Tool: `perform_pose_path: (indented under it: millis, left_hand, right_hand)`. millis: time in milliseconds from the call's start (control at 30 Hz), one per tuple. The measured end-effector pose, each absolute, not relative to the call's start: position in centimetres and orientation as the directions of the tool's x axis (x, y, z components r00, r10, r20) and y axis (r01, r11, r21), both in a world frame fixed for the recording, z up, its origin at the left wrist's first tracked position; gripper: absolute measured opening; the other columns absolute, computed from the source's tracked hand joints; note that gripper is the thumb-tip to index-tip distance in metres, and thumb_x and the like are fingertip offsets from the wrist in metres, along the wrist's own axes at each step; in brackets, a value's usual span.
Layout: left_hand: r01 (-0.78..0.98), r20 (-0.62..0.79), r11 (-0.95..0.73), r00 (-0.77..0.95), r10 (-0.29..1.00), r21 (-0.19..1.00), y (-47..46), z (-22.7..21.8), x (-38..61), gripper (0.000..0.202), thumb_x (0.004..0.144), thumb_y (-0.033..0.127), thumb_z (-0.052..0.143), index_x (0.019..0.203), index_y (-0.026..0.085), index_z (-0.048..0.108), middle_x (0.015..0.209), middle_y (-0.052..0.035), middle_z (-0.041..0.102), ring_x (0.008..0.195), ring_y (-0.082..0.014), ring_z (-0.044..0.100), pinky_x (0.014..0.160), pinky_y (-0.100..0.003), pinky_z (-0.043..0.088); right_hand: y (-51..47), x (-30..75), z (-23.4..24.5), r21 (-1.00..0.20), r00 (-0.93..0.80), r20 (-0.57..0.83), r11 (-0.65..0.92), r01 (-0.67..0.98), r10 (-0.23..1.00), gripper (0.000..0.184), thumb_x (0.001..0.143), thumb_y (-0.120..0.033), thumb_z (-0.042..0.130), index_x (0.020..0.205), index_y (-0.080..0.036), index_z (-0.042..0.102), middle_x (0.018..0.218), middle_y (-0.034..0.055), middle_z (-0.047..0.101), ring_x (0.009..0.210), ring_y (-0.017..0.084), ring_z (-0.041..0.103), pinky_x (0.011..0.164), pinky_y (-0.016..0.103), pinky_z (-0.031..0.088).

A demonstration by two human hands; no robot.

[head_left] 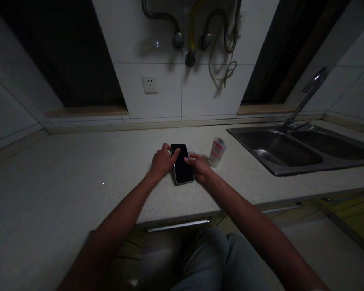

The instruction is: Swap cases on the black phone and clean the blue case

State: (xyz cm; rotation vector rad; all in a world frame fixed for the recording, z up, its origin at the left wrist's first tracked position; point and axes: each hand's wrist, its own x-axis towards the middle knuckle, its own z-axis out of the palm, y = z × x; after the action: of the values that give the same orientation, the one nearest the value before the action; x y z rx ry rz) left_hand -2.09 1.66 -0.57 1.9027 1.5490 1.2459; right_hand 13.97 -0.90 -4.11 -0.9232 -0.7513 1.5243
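Observation:
A smartphone (pixel 182 167) with a dark screen is held between my two hands, just over the pale countertop (pixel 133 161). My left hand (pixel 164 161) grips its left edge, the thumb lying over the upper part of the screen. From the right side, my right hand (pixel 198 166) holds the phone with its thumb at the screen's edge and the other fingers partly hidden. Beside my right hand stands a whitish cup (pixel 216 152) with red print. Something small and round shows behind my right fingers, too covered to make out.
A double steel sink (pixel 274 171) with a tall faucet (pixel 303 101) is set into the counter on the right. Hoses and valves (pixel 177 39) hang on the tiled wall above a power socket (pixel 149 85). Drawer handles (pixel 178 225) run below the counter's front edge.

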Motion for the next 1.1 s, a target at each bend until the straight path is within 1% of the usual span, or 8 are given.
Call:
perform_pose_path:
  millis: [100, 200, 300, 467, 600, 700, 867, 1100]
  left_hand:
    - [0.511, 0.371, -0.277, -0.09, 0.924, 0.814, 2.3, -0.9, -2.3, 0.036, 0.079, 0.044, 0.071, 0.101, 0.022, 0.053, 0.059, 0.0024, 0.055, 0.06, -0.0178, 0.058, 0.059, -0.024, 0.037]
    - [0.273, 0.105, -0.085, -0.061, 0.993, 0.958, 3.0, -1.2, -2.5, 0.034, 0.084, 0.049, 0.063, 0.1, 0.021, 0.052, 0.066, 0.0016, 0.06, 0.055, -0.0153, 0.058, 0.054, -0.023, 0.04]
    - [0.063, -0.064, 0.06, 0.069, 0.996, 0.996, 3.2, -1.5, -2.5, 0.036, 0.081, 0.052, 0.063, 0.086, 0.018, 0.056, 0.069, 0.0006, 0.06, 0.055, -0.0133, 0.057, 0.052, -0.023, 0.043]
    - [-0.142, -0.082, 0.111, 0.196, 0.977, 0.984, 2.8, -1.5, -2.3, 0.033, 0.073, 0.044, 0.074, 0.078, 0.014, 0.061, 0.062, 0.0023, 0.056, 0.053, -0.0103, 0.053, 0.051, -0.021, 0.043]
    - [-0.26, -0.189, 0.265, 0.284, 0.94, 0.929, 3.1, -1.4, -2.4, 0.022, 0.073, 0.026, 0.076, 0.084, 0.01, 0.064, 0.072, -0.0041, 0.064, 0.059, -0.0133, 0.061, 0.057, -0.026, 0.052]
    - [-0.298, -0.228, 0.306, 0.268, 0.936, 0.904, 3.4, -1.6, -2.6, 0.013, 0.076, 0.015, 0.073, 0.079, 0.008, 0.063, 0.07, -0.0066, 0.064, 0.058, -0.0133, 0.062, 0.058, -0.026, 0.053]
    - [-0.393, -0.227, 0.289, 0.198, 0.954, 0.873, 3.8, -2.0, -2.6, 0.009, 0.082, 0.013, 0.067, 0.08, 0.006, 0.063, 0.068, -0.0071, 0.064, 0.057, -0.0122, 0.061, 0.057, -0.024, 0.054]
    - [-0.463, -0.208, 0.216, 0.069, 0.976, 0.859, 4.2, -1.7, -2.9, 0.016, 0.077, 0.016, 0.075, 0.083, 0.009, 0.063, 0.073, -0.0059, 0.067, 0.06, -0.012, 0.064, 0.061, -0.024, 0.056]
  right_hand:
    - [-1.1, 13.9, -3.9, -0.868, -0.046, -0.155, -0.158, -0.471, 0.987, 0.039, 0.062, -0.014, 0.08, 0.086, -0.021, 0.051, 0.072, -0.0023, 0.068, 0.066, 0.016, 0.065, 0.066, 0.028, 0.053]
    - [-1.3, 13.8, -3.8, -0.868, -0.072, -0.18, -0.193, -0.457, 0.981, 0.04, 0.06, -0.013, 0.081, 0.085, -0.021, 0.051, 0.071, -0.0026, 0.067, 0.064, 0.015, 0.064, 0.066, 0.028, 0.052]
    - [-1.4, 13.9, -3.7, -0.859, -0.114, -0.192, -0.223, -0.461, 0.975, 0.041, 0.059, -0.012, 0.081, 0.085, -0.021, 0.051, 0.07, -0.003, 0.066, 0.063, 0.014, 0.063, 0.065, 0.028, 0.052]
    - [-1.3, 14.1, -3.8, -0.867, -0.136, -0.219, -0.257, -0.427, 0.966, 0.04, 0.058, -0.013, 0.082, 0.086, -0.02, 0.054, 0.07, -0.0026, 0.067, 0.063, 0.014, 0.064, 0.063, 0.027, 0.052]
    - [-1.1, 14.2, -3.7, -0.875, -0.063, -0.215, -0.221, -0.431, 0.974, 0.039, 0.058, -0.016, 0.084, 0.082, -0.019, 0.054, 0.07, -0.0026, 0.066, 0.064, 0.014, 0.063, 0.064, 0.027, 0.053]
    - [-1.2, 14.0, -3.4, -0.87, -0.071, -0.198, -0.209, -0.446, 0.978, 0.037, 0.061, -0.02, 0.085, 0.08, -0.019, 0.053, 0.068, -0.0029, 0.065, 0.063, 0.013, 0.063, 0.065, 0.026, 0.053]
    - [-1.8, 14.1, -2.7, -0.859, -0.143, -0.19, -0.235, -0.455, 0.971, 0.044, 0.061, -0.017, 0.084, 0.091, -0.021, 0.054, 0.077, -0.0002, 0.07, 0.068, 0.016, 0.068, 0.065, 0.029, 0.056]
    - [-1.8, 14.9, -3.2, -0.908, -0.268, -0.236, -0.31, -0.28, 0.934, 0.04, 0.063, -0.012, 0.083, 0.096, -0.016, 0.06, 0.084, 0.0065, 0.073, 0.072, 0.021, 0.072, 0.063, 0.035, 0.061]
